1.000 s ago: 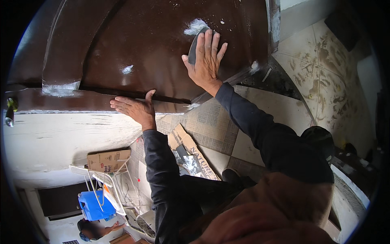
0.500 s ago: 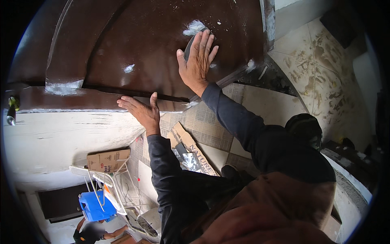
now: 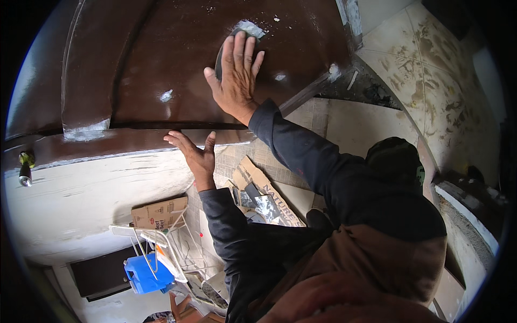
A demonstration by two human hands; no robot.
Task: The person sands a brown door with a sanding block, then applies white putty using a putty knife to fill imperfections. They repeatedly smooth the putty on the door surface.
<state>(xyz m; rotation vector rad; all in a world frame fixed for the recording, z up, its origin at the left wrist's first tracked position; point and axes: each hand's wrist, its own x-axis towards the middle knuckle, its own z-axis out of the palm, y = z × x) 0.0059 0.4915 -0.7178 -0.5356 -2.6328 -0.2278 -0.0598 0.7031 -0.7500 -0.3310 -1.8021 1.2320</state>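
A: Where is the dark grey pad (image 3: 218, 63) that you are using?

B: Under your right hand (image 3: 236, 72), against the brown door (image 3: 156, 48). Your palm and outstretched fingers cover most of it; a curved edge shows between your thumb and index finger.

A: So you aren't making a fist around it?

B: No, your right hand lies open, pinning the pad flat rather than wrapping it. Your fingertips reach the lower edge of a large white patch (image 3: 251, 28).

A: And your left hand (image 3: 197, 153)?

B: You have it open, thumb apart from the fingers, with nothing seen in its grasp. The fingers overlap the door's near edge; I cannot tell whether they press on it.

A: What else is around you?

B: Two smaller pale spots mark the door, one (image 3: 166, 96) to the left of your right hand, one (image 3: 280, 77) to its right. A metal handle (image 3: 26, 173) sits at the far left. Below your forearms, a torn cardboard piece (image 3: 278, 198) lies on the floor (image 3: 291, 121). Farther off, at lower left, you have a blue jug (image 3: 141, 275) beside a white metal frame (image 3: 126, 230).
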